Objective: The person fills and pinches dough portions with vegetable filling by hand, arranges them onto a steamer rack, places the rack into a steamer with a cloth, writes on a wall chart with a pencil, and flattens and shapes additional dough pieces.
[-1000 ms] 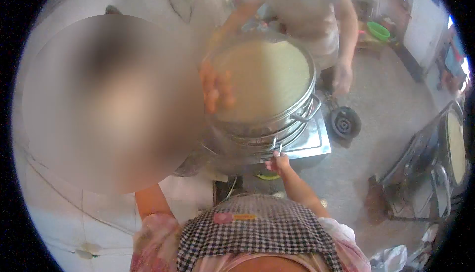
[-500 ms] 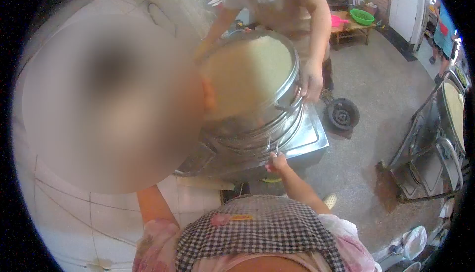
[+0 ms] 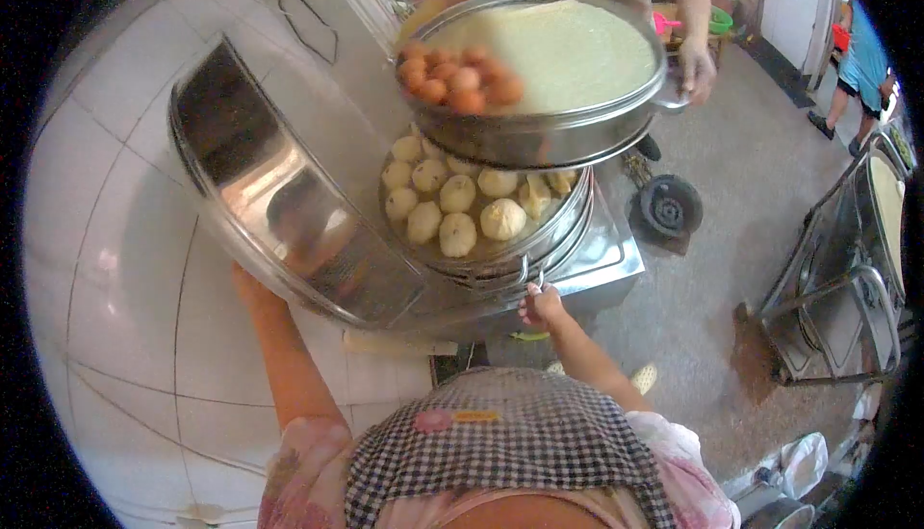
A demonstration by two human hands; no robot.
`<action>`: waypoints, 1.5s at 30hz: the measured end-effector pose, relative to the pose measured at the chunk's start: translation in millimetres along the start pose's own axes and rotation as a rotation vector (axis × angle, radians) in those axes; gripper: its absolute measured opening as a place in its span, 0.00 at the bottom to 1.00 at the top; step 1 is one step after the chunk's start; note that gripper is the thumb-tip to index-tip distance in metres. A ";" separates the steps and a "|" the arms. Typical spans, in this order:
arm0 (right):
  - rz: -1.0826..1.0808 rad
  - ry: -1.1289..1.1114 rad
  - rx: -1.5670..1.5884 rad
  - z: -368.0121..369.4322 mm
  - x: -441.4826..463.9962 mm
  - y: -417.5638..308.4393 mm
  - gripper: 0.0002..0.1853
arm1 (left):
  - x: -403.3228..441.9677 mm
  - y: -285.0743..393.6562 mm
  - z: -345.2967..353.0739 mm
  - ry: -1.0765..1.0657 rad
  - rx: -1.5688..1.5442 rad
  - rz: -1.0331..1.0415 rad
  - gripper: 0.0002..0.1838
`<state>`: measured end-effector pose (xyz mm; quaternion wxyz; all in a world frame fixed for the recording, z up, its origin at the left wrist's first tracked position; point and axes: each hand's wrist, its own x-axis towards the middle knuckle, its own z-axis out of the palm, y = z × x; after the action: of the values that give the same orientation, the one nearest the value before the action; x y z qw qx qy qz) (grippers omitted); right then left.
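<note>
A large shiny metal steamer lid [image 3: 289, 173] stands tilted up on the left. My left hand [image 3: 255, 285] is closed at its lower outer edge, the fingers mostly hidden behind it. Below my chest, my right hand [image 3: 541, 305] is closed around a metal handle [image 3: 526, 269] on the side of the steamer tier [image 3: 549, 235]. Pale round buns [image 3: 457, 194] fill this tier. Above and beyond it, a co-worker holds up another steamer tier [image 3: 539, 139], which carries brown eggs [image 3: 466, 78] and a flat pale sheet [image 3: 568, 52]. One co-worker's hand [image 3: 695, 72] grips its right side.
The steamer rests on a metal stove [image 3: 606, 259]. On the floor to its right is a round dark burner-like object [image 3: 671, 206]. A metal cart [image 3: 828, 327] carrying a round pan stands at the far right. Another person in blue [image 3: 861, 52] is near the doorway.
The co-worker has lifted the upper tier up and away from the stack, and the buns beneath now show. My right hand stays at the handle. A blur hid the lid area before.
</note>
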<state>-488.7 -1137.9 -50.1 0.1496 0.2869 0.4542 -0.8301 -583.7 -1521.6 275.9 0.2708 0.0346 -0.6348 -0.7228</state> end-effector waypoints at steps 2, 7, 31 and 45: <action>0.021 0.007 -0.003 -0.3 0.4 0.3 0.11 | 3.3 1.1 8.4 -0.035 0.014 0.019 0.27; 0.066 0.025 0.009 0.4 -2.7 -3.0 0.10 | -1.4 13.3 42.2 -0.098 -0.246 -0.168 0.25; -0.019 0.571 -0.381 -189.7 -136.0 114.0 0.08 | 61.9 -94.6 282.4 -0.391 0.322 -0.052 0.19; 0.322 1.005 0.084 -282.4 -305.6 266.2 0.08 | 90.6 -171.4 341.6 -0.472 0.870 0.207 0.25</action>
<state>-15.4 -1049.0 -160.2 0.0276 0.7212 0.3865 -0.5742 -854.9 -1245.8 207.5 0.1506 -0.0833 -0.9213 -0.3487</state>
